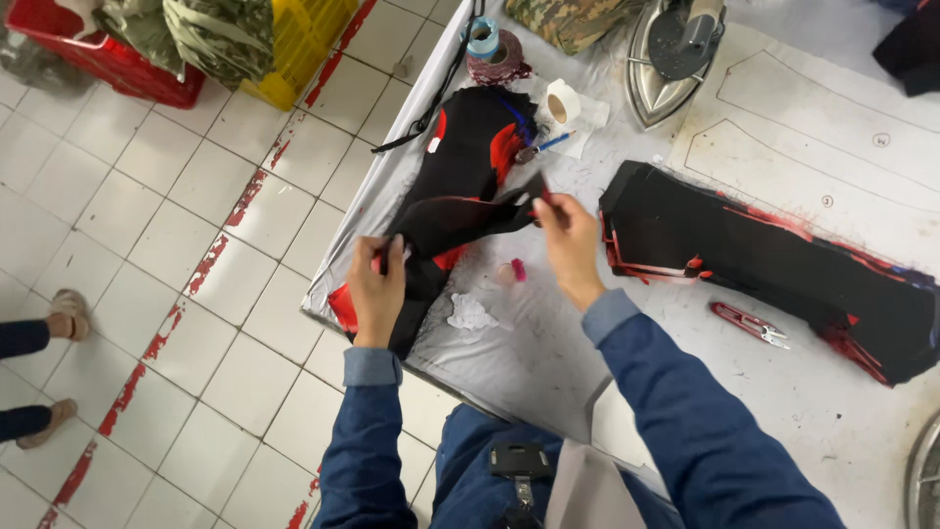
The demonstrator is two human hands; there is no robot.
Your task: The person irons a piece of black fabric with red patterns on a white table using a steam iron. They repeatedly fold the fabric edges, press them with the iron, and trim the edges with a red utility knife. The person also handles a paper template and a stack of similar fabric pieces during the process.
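Head view: I see both hands over the worktop [548, 343].
Left hand [377, 284]: clenched on the black piece [450, 220], near end.
Right hand [566, 235]: pinching its far end.
Piece: lifted above the pile [470, 137].
Beside: iron [671, 59], snips [749, 325].

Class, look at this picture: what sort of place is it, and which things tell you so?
Probably a garment workshop: an iron rests on the padded table, stacked black and red fabric pieces lie beside traced patterns.
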